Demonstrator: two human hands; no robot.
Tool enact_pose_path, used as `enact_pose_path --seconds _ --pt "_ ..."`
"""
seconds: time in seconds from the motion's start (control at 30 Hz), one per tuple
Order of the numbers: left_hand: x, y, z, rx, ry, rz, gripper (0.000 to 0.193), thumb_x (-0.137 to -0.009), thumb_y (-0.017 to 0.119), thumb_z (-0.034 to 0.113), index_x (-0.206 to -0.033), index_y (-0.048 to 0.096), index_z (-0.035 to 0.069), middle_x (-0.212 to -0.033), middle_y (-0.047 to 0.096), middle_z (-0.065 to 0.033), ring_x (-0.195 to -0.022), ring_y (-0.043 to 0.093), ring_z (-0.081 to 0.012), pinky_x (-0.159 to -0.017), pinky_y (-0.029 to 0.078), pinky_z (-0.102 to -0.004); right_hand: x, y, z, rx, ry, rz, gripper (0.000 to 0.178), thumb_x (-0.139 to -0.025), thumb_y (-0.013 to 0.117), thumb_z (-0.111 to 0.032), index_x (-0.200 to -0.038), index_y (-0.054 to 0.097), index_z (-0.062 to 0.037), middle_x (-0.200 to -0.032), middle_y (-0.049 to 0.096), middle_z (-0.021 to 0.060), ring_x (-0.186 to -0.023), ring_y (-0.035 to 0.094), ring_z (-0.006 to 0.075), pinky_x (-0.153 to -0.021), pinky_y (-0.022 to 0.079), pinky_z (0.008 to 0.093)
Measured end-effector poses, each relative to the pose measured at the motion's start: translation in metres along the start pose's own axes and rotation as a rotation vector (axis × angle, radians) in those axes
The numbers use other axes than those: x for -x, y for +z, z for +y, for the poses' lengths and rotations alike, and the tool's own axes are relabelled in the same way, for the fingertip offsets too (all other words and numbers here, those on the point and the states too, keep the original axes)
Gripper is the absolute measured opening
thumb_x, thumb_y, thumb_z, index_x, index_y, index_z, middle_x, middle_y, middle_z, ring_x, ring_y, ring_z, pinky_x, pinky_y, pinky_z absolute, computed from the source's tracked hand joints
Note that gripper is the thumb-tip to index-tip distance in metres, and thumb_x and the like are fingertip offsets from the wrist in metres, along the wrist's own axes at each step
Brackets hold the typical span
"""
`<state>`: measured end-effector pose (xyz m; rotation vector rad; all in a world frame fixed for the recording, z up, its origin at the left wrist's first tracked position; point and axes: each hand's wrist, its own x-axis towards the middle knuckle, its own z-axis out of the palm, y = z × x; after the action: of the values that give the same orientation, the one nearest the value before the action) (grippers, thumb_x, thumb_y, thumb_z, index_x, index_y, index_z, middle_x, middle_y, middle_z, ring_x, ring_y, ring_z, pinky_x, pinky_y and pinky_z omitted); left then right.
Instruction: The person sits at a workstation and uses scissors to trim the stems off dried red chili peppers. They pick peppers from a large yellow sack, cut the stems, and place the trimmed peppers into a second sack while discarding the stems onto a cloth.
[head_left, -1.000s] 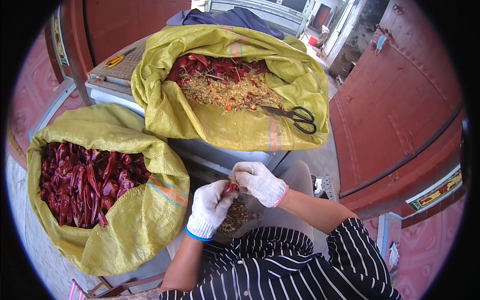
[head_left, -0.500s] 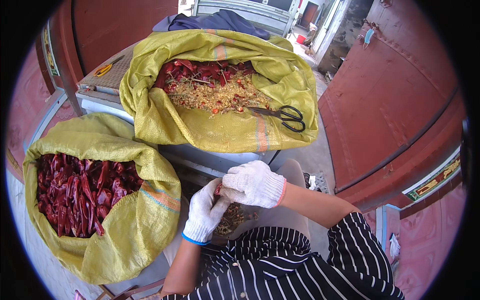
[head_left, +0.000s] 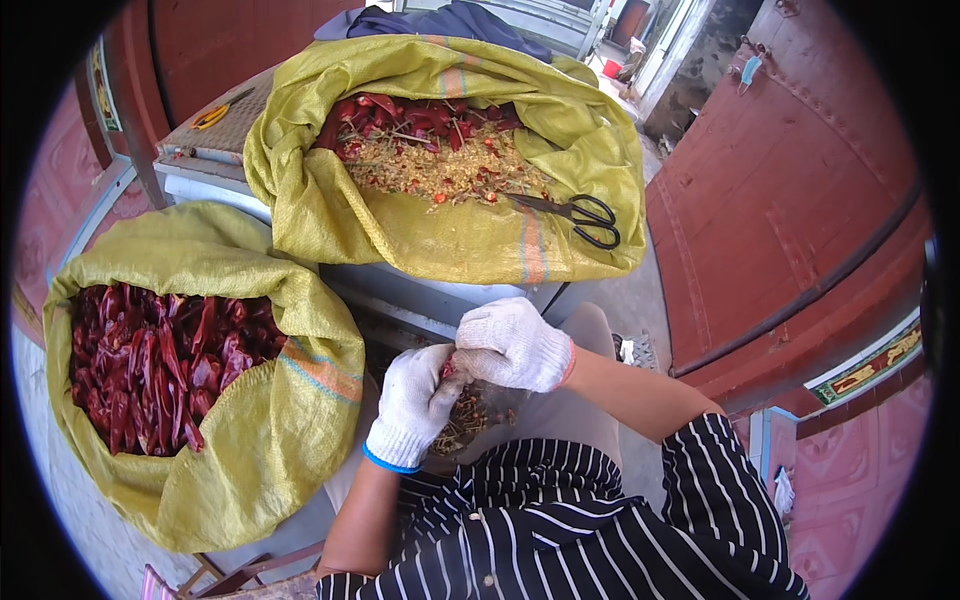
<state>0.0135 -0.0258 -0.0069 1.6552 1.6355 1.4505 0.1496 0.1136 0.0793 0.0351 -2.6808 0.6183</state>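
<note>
My left hand, in a white knit glove with a blue cuff, is closed on a dried red chili pepper, of which only a small part shows. My right hand, gloved alike, meets it with fingers pinched at the same chili; its fingertips are partly hidden. Below both hands, chili stems and bits lie in a heap by my lap. To the left stands a yellow woven sack full of dried red chilies. Black-handled scissors rest on the other sack beyond my hands.
A second yellow woven sack, on a white stand, holds chilies, yellow seeds and stems. Behind its left side lies a yellow-handled tool. Dark cloth sits at the back. A red metal door rises at the right.
Both hands stay together at the chili, the right one shifted slightly upward. The sacks and scissors appear a little higher in the picture, as the view has tilted slightly.
</note>
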Motion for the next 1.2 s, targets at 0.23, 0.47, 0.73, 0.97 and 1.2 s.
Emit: enact_pose_path --seconds 0.23,0.47,0.73,0.97,1.2 --pt "-0.003 0.004 0.001 -0.395 0.162 0.143 0.019 -0.077 0.072 0.018 -0.086 0.061 0.005 -0.079 0.064 -0.0170 -0.073 0.059 -0.0408 -0.068 0.045 -0.0476 0.015 0.042 -0.010 -0.799 0.618 0.277 0.015 -0.094 0.059 -0.009 -0.089 0.068 0.0014 -0.078 0.063 0.0040 -0.069 0.060 0.0147 -0.065 0.049 0.0283" --pt "0.002 0.019 -0.010 -0.372 0.233 0.238 0.023 -0.078 0.073 0.016 -0.097 0.063 0.006 -0.085 0.067 -0.0147 -0.081 0.064 -0.0375 -0.075 0.047 -0.0476 0.014 0.036 -0.004 -0.995 0.851 0.323 0.021 -0.098 0.059 -0.021 -0.089 0.068 -0.0033 -0.078 0.062 0.0051 -0.068 0.058 0.0171 -0.062 0.046 0.0293" --pt "0.005 0.015 -0.017 -0.541 0.234 0.164 0.038 -0.073 0.074 0.018 -0.107 0.060 0.009 -0.097 0.065 -0.0119 -0.090 0.062 -0.0346 -0.083 0.044 -0.0480 0.016 0.015 -0.011 0.068 0.354 -0.056 0.032 -0.094 0.060 -0.038 -0.083 0.063 -0.0082 -0.082 0.066 0.0169 -0.083 0.066 0.0388 -0.071 0.052 0.0479" --pt "0.004 0.021 -0.005 0.077 -0.084 0.234 0.022 -0.077 0.069 0.007 -0.098 0.066 0.003 -0.082 0.068 -0.0175 -0.078 0.067 -0.0382 -0.073 0.052 -0.0427 -0.002 0.025 -0.010 0.389 -0.056 0.240 0.021 -0.078 0.073 -0.025 -0.069 0.060 -0.0115 -0.066 0.054 0.0073 -0.062 0.061 0.0291 -0.056 0.048 0.0413" --pt "-0.002 0.017 0.013 0.084 -0.190 0.203 0.009 -0.084 0.064 0.009 -0.089 0.068 0.003 -0.076 0.066 -0.0199 -0.074 0.066 -0.0398 -0.066 0.052 -0.0417 -0.003 0.028 0.000 0.353 -0.056 0.295 0.023 -0.080 0.072 -0.023 -0.067 0.059 -0.0103 -0.063 0.051 0.0056 -0.059 0.059 0.0224 -0.055 0.046 0.0362"
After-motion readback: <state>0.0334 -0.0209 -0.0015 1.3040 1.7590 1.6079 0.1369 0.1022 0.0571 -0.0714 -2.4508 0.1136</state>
